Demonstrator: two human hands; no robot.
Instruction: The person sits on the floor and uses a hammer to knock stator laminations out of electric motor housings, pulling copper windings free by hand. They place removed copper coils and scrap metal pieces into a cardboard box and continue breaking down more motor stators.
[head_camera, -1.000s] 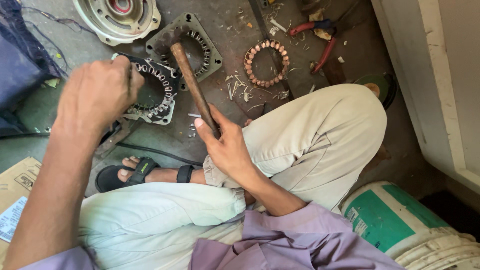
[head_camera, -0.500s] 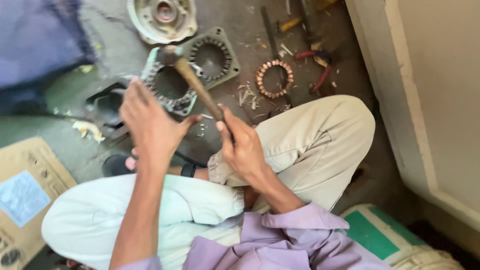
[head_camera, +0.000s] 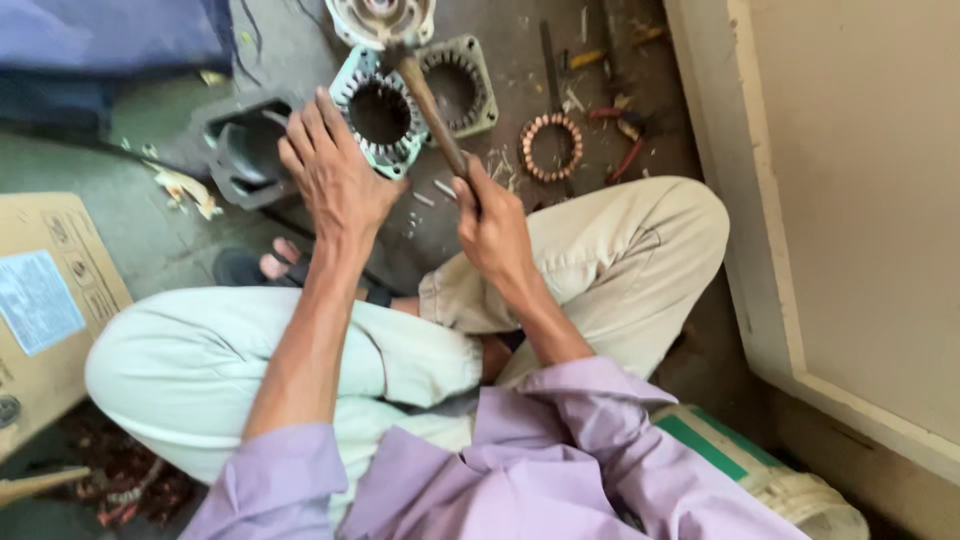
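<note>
Around the green stator (head_camera: 378, 112) lie a second stator (head_camera: 458, 88), a copper coil ring (head_camera: 551, 147) and pliers (head_camera: 622, 140) on the floor. The right hand (head_camera: 495, 225) – fingers wrapped tight – holds the hammer (head_camera: 430, 100), its handle slanting up-left over the stator's rim; the left hand (head_camera: 335, 170) – fingers spread – rests beside it.

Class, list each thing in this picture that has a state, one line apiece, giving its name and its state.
Hammer: gripped by the right hand, head raised over the stators.
Green stator ring: hollow, steadied by the left hand.
Second stator: flat on the floor, untouched.
Copper coil ring: lying loose.
Dark motor housing: open, empty.
</note>
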